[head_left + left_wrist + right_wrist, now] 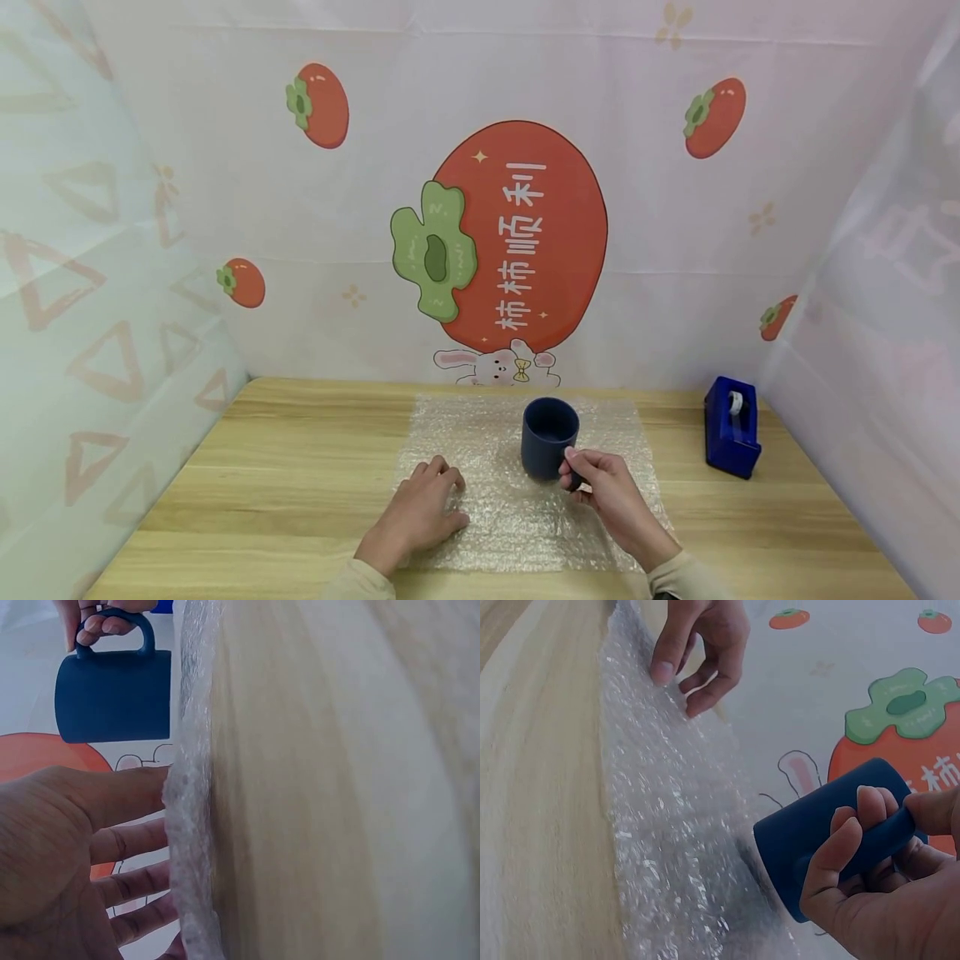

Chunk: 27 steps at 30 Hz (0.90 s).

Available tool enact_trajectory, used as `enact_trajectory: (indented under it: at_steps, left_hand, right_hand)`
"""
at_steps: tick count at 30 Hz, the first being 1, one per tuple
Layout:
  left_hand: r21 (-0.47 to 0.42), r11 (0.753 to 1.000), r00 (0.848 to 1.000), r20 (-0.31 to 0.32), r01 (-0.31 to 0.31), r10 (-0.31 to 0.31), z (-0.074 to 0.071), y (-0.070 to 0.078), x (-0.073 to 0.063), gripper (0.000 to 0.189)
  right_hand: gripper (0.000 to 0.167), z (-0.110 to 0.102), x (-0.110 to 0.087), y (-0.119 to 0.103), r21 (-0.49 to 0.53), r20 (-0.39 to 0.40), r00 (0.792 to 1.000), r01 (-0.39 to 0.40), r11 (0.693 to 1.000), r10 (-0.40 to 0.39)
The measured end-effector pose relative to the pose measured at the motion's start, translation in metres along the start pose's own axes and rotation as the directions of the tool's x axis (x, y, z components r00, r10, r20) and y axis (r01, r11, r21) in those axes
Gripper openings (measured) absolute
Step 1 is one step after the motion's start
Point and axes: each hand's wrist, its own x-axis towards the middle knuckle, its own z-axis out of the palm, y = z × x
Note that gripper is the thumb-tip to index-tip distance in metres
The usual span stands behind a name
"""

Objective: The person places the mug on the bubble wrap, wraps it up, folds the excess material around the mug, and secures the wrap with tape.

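Observation:
A dark blue mug [542, 454] is upright over a sheet of bubble wrap [510, 537], right of the sheet's middle. My right hand [617, 497] grips its handle, fingers curled through the loop in the right wrist view. There, a dark shadow lies on the wrap below the mug's base [776, 874], which seems slightly raised. My left hand [423, 510] is at the left side of the wrap, fingers spread and a little bent. In the left wrist view its fingertips [154, 832] touch the bubble wrap [193, 795] and hold nothing.
A blue tape dispenser [731, 433] with a small roll stands at the back right of the wooden table [300, 467]. A white cloth backdrop [360, 208] printed with persimmons rises behind the table, and cloth walls flank both sides.

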Motion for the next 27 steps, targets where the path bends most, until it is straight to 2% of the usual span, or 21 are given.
enact_trajectory:
  at_steps: [17, 27]
  left_hand:
    - [-0.002, 1.000, 1.000, -0.002, -0.001, 0.001, 0.001, -0.001, 0.000, 0.032]
    - [-0.007, 1.000, 1.000, -0.002, 0.002, -0.002, 0.001, -0.002, 0.001, 0.032]
  right_hand:
    - [0.029, 0.017, 0.001, 0.007, 0.036, 0.080, 0.997, -0.022, 0.999, 0.019]
    - [0.029, 0.026, 0.002, 0.011, 0.021, 0.075, 0.997, -0.010, 1.000, 0.009]
